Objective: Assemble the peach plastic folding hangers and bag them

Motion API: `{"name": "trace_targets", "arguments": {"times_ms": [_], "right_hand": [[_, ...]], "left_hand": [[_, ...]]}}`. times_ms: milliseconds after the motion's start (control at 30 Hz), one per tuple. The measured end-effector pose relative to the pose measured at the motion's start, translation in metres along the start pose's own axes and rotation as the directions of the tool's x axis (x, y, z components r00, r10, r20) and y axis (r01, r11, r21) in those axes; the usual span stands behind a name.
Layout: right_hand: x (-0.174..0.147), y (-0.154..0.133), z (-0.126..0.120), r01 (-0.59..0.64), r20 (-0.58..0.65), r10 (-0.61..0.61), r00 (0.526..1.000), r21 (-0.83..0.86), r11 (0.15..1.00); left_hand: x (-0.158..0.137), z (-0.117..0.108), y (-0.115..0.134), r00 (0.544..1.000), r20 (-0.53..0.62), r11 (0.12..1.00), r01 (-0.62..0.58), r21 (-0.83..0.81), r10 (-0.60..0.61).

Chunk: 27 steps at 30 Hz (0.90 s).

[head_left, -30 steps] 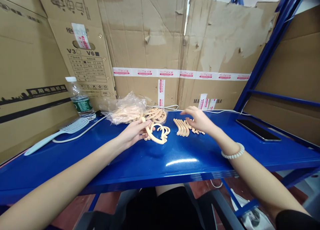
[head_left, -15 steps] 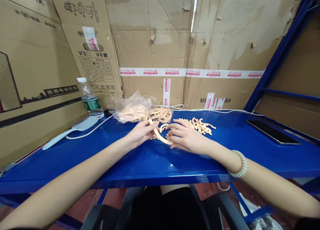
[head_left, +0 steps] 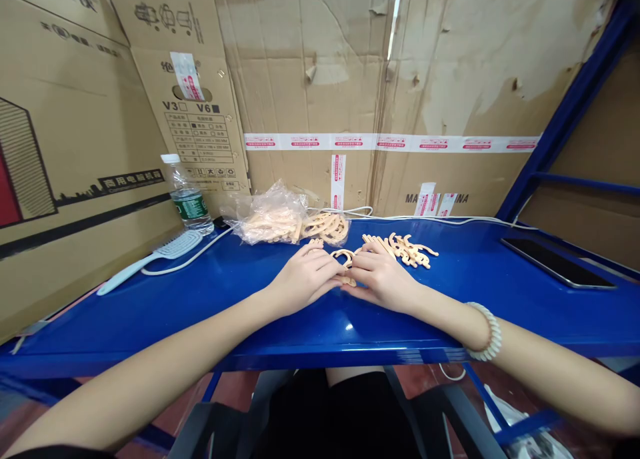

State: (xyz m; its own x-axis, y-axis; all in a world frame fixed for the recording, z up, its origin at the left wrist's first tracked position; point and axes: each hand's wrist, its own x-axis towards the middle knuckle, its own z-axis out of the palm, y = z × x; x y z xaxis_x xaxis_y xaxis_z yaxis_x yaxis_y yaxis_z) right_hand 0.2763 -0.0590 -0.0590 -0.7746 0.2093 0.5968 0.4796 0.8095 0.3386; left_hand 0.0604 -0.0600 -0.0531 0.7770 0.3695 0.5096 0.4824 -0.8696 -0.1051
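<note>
My left hand (head_left: 306, 280) and my right hand (head_left: 380, 280) meet over the blue table, fingers closed and fingertips nearly touching. Between their fingertips a pale wooden curved piece (head_left: 347, 281) shows only in part; the fingers hide the rest. Just behind the fingers is a ring-like curved wooden part (head_left: 342, 254), also partly covered. Beyond my left hand, the ends of a few small wooden pieces (head_left: 316, 244) peek out. A loose pile of small wavy wooden pieces (head_left: 411, 250) lies beyond my right hand.
Clear plastic bags (head_left: 275, 219) hold more wooden pieces, some of them rings (head_left: 327, 228), at the back. A water bottle (head_left: 190, 202) and a light blue hairbrush (head_left: 150, 260) are at left. A phone (head_left: 555, 262) lies at right. Cardboard (head_left: 310, 99) walls the back; a white cable runs along it.
My left hand has moved right and turned palm-down, closing up to my right hand. The long curved piece, plainly seen before, is now mostly covered by fingers. The view has shifted slightly.
</note>
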Motion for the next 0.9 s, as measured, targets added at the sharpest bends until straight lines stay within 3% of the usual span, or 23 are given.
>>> {"name": "trace_targets", "arguments": {"times_ms": [133, 467, 767, 900], "right_hand": [[-0.001, -0.001, 0.004, -0.033, 0.004, 0.033, 0.999, 0.057, 0.998], [-0.003, -0.001, 0.009, -0.103, 0.030, 0.099, 0.995, 0.296, 0.950], [0.004, -0.009, 0.000, -0.285, 0.237, 0.184, 0.954, 0.526, 0.801], [0.004, 0.003, 0.000, -0.427, 0.292, 0.312, 0.904, 0.642, 0.636]], "left_hand": [[-0.001, 0.002, -0.003, 1.000, 0.017, 0.996, 0.016, -0.083, -0.015], [-0.001, -0.006, 0.000, 0.971, 0.235, 0.995, 0.066, -0.080, -0.045], [-0.002, -0.011, -0.006, 0.960, 0.277, 0.999, -0.033, -0.015, 0.036], [-0.003, -0.018, -0.009, 0.968, 0.242, 0.993, -0.086, 0.076, 0.066]]}}
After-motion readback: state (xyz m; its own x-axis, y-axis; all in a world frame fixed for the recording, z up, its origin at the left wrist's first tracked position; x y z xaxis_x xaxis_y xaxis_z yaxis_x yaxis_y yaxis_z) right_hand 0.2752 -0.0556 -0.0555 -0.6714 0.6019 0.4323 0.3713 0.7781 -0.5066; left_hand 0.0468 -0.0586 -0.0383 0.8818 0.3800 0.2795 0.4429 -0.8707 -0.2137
